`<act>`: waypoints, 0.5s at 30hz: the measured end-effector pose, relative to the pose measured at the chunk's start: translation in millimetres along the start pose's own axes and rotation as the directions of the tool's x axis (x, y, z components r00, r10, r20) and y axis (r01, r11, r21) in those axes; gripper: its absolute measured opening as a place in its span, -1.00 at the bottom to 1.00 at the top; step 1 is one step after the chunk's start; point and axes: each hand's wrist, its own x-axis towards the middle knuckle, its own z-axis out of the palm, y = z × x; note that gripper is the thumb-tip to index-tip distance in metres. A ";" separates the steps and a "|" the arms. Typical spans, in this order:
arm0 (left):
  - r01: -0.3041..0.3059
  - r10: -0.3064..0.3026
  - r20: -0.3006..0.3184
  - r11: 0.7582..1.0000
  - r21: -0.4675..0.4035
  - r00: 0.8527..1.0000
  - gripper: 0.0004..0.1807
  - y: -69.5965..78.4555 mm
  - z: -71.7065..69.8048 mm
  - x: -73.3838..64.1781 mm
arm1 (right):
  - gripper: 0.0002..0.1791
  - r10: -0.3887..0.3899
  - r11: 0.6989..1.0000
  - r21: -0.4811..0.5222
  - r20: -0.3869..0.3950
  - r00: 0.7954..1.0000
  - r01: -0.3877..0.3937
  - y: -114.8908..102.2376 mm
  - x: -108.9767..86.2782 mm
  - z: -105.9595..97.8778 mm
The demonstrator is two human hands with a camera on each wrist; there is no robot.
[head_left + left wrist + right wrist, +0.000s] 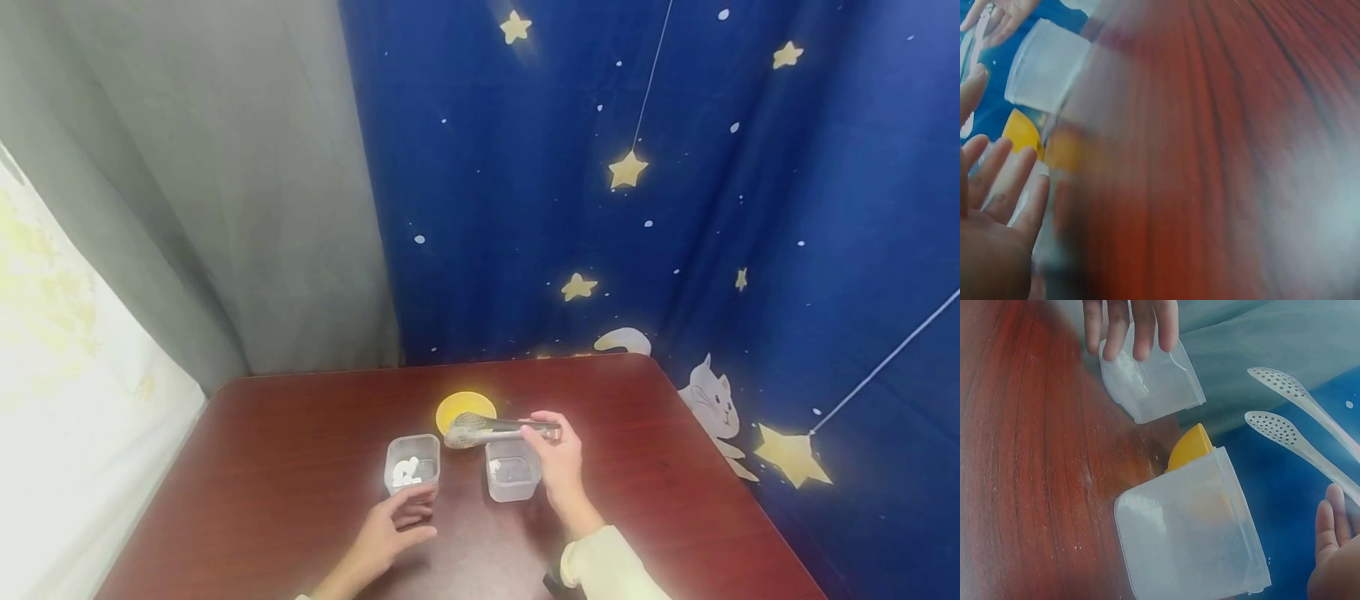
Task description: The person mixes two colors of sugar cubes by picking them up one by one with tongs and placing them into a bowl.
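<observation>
My right hand (561, 460) grips metal tongs (1285, 434) by the handle end. Their perforated heads stand apart with nothing visible between them, in front of the yellow bowl (456, 402) in the head view. Below the tongs sits a clear plastic container (513, 493) with a small whitish bit inside. My left hand (381, 533) is at the near side of another clear container (392, 460), fingers extended and loose; whether they touch it I cannot tell. That left container has several white pieces (406, 471) in it.
The dark red wooden table (315, 450) has rounded far corners. Behind it hang a grey curtain (300, 208) and a blue curtain (510, 208) with stars and a cat. A white curtain (67, 417) is at the left. A dark object (557, 586) shows by the right sleeve.
</observation>
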 end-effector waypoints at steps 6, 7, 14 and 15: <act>0.000 0.006 -0.126 0.999 0.046 0.992 -0.53 -6.5 -12.3 -8.3 | -0.63 -0.018 1.000 0.011 0.008 1.000 0.018 18.8 5.8 -1.0; 0.016 -0.009 -0.145 0.999 0.044 0.989 -0.54 -7.1 -13.9 -9.0 | -0.63 -0.022 1.000 0.008 0.006 1.000 0.022 19.7 5.8 -0.6; 0.143 -0.122 -0.303 0.989 0.048 0.945 -0.65 -12.0 -22.4 -13.2 | -0.65 -0.046 0.999 -0.027 0.020 0.999 0.046 20.6 1.3 4.1; 0.159 -0.136 -0.323 0.986 0.046 0.937 -0.66 -12.3 -23.4 -13.3 | -0.65 -0.053 0.998 -0.033 0.023 0.998 0.054 20.6 0.7 5.1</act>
